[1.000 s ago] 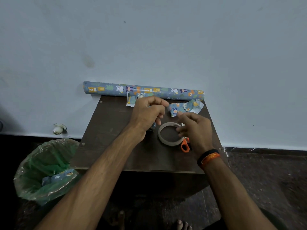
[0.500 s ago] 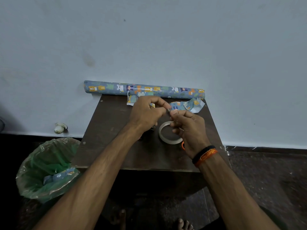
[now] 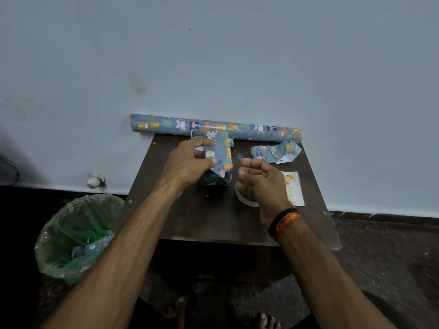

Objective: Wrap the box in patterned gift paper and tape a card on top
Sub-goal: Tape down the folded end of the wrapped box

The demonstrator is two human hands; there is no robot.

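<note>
The box (image 3: 219,160), wrapped in blue animal-print paper, stands tilted on the dark table (image 3: 213,222). My left hand (image 3: 190,162) grips its left side, thumb on the near face. My right hand (image 3: 259,179) hovers just right of the box with fingers curled, and a faint strip of clear tape seems pinched at its thumb tip. Below that hand the tape roll (image 3: 247,201) lies partly hidden. The white card (image 3: 294,188) with gold print lies flat to the right.
The gift paper roll (image 3: 166,124) lies along the wall at the table's back edge. Crumpled paper offcuts (image 3: 275,151) sit at the back right. A green-lined bin (image 3: 76,233) holding paper scraps stands on the floor to the left.
My hands met above the tape roll, then parted. The wrapped box now stands in my left hand, and my right hand has come off the roll. The card has come into view.
</note>
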